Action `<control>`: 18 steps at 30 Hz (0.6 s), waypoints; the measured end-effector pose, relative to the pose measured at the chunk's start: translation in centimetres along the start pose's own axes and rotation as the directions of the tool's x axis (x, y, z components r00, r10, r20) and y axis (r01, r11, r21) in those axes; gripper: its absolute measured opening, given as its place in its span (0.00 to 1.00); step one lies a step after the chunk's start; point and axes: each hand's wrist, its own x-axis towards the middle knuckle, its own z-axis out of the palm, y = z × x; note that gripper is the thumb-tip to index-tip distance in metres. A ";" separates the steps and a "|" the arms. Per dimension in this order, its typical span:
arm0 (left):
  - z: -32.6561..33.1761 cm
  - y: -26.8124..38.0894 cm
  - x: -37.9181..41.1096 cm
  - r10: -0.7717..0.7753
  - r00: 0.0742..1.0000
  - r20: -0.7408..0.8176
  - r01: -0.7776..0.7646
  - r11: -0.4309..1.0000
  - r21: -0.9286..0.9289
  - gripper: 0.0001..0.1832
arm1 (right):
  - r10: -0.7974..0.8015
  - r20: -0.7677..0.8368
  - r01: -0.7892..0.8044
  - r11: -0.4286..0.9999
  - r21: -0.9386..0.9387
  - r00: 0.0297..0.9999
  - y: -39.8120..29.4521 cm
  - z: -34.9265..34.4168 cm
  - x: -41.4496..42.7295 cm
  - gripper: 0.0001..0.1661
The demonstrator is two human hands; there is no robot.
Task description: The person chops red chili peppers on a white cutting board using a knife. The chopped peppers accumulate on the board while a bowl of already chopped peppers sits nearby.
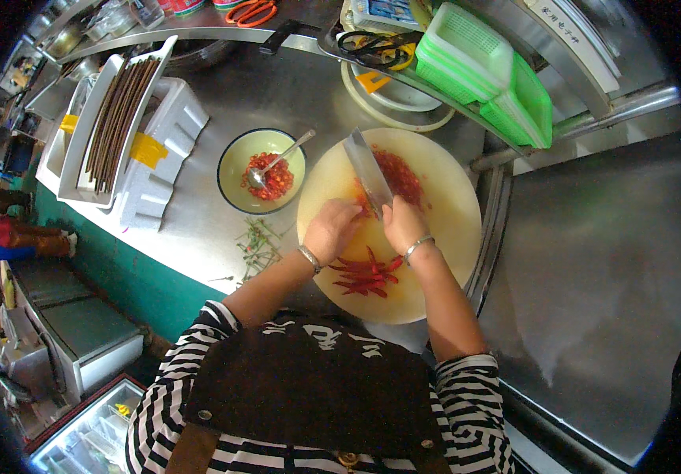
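Observation:
A round, pale yellow cutting board (456,237) lies before me. My right hand (404,222) grips the handle of a cleaver (369,169), whose broad blade points away from me over the board. Just left of the blade, my left hand (333,228) bends its fingers over red chilli, mostly hidden beneath them. To the blade's right spreads a heap of chopped red chilli (403,178). Several whole red chilli peppers (367,275) lie on the board's near part, between my wrists. Left of the board, a green bowl (231,169) holds cut chilli rings (278,181) and a metal spoon (287,151).
Green chilli stems (257,246) are scattered on the steel counter (210,237). A white tray of chopsticks (118,130) rests on foam boxes (174,118) at left. Above the board's far side juts a shelf with green plastic baskets (465,53) and black-handled scissors (376,50).

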 end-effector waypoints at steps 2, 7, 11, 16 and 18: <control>0.4 -0.1 -0.4 0.014 1.000 0.023 -0.015 0.999 0.048 0.14 | 0.012 0.014 -0.012 1.000 -0.002 1.000 -0.5 0.1 0.0 0.15; 1.4 -2.0 -0.1 0.053 0.998 0.045 -0.054 0.998 0.033 0.14 | -0.005 0.048 0.007 0.999 -0.040 0.999 -0.9 -0.5 0.2 0.15; 0.8 -0.3 0.7 -0.055 0.998 -0.012 0.054 0.998 -0.027 0.13 | 0.010 0.117 0.001 0.996 -0.090 0.993 -2.4 -2.9 0.6 0.15; 0.9 -0.5 0.8 -0.055 0.998 -0.021 0.054 0.998 -0.033 0.14 | -0.031 0.172 0.047 0.995 -0.090 0.985 -2.6 -4.0 1.1 0.14; 1.2 -1.0 0.7 -0.055 0.998 -0.011 0.054 0.998 -0.024 0.14 | -0.013 0.195 0.036 0.993 -0.113 0.981 -3.0 -4.5 1.1 0.14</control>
